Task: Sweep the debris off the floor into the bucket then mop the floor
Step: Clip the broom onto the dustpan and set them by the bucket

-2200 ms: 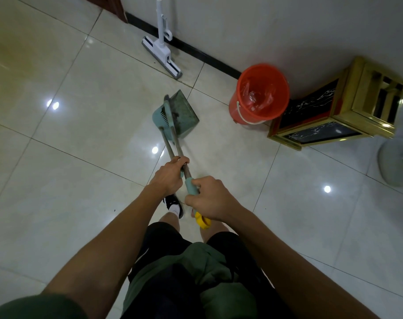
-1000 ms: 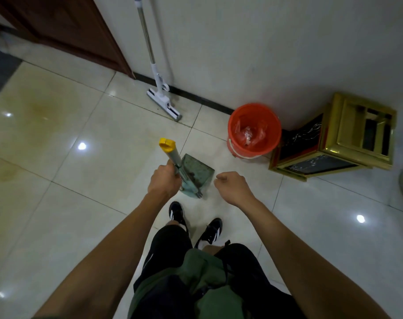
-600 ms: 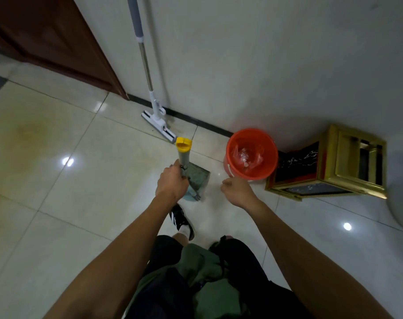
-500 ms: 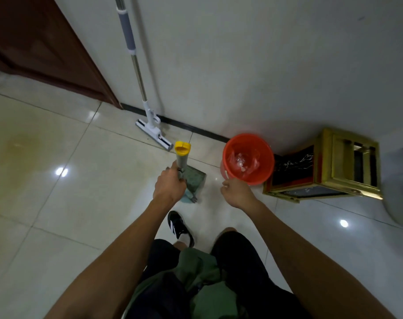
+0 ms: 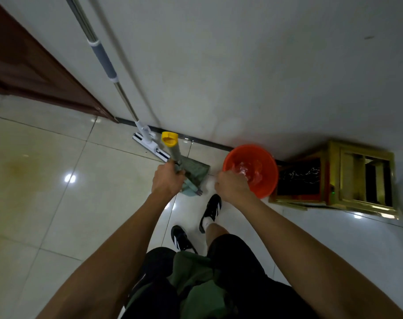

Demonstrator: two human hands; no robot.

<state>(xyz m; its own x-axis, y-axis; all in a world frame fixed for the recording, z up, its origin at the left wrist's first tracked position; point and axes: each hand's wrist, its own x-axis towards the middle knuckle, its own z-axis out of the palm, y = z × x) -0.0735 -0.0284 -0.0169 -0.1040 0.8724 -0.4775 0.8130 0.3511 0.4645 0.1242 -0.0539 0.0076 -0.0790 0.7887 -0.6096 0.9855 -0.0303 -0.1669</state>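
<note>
Head view, items as I am seeing them. Left hand (image 5: 167, 181): my fingers are curling round the handle (image 5: 172, 148) of the dustpan (image 5: 193, 174), which is standing upright on the floor (image 5: 58, 180), its yellow cap (image 5: 169, 138) pointing up at me. Right hand (image 5: 232, 185): my fingers are curling loosely and gripping nothing, hovering over the near rim of the bucket (image 5: 251, 171). Bucket: orange, sitting on the floor against the wall (image 5: 241, 65), clear plastic lying inside. Mop (image 5: 117, 88): leaning on the wall, its white head resting on the floor just behind the dustpan. Gold stand (image 5: 356, 178): sitting just right of the bucket. Door (image 5: 30, 72): brown, showing at far left. Shoes (image 5: 210, 209): black, standing below the dustpan.
</note>
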